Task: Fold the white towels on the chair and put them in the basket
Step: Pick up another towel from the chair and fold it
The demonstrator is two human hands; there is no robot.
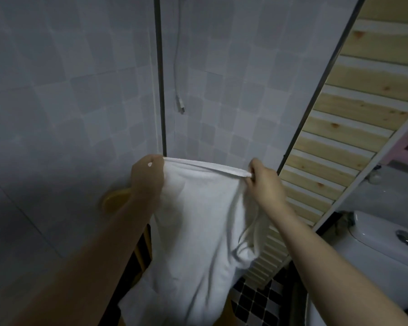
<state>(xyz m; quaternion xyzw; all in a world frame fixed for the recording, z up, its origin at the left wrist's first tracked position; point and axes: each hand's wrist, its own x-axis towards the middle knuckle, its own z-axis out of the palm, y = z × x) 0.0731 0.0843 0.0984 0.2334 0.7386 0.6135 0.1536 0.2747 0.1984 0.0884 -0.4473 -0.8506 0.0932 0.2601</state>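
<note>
A white towel (198, 227) hangs lengthwise in front of me, held up by its top edge. My left hand (147, 177) grips the top left corner. My right hand (264, 181) pinches the top right corner, and the edge is stretched taut between the two hands. The towel's right side is bunched and folded inward below my right hand. Behind the towel, part of a wooden chair (143, 248) shows, with a yellowish rounded part (114, 200) beside my left forearm. No basket is in view.
A grey tiled wall (57, 102) fills the left and centre, with a dark vertical pipe (160, 78) and a hanging white cable (178, 85). A slatted wooden panel (339, 137) leans at right. A white toilet (375, 250) stands at lower right on black-and-white mosaic floor (257, 300).
</note>
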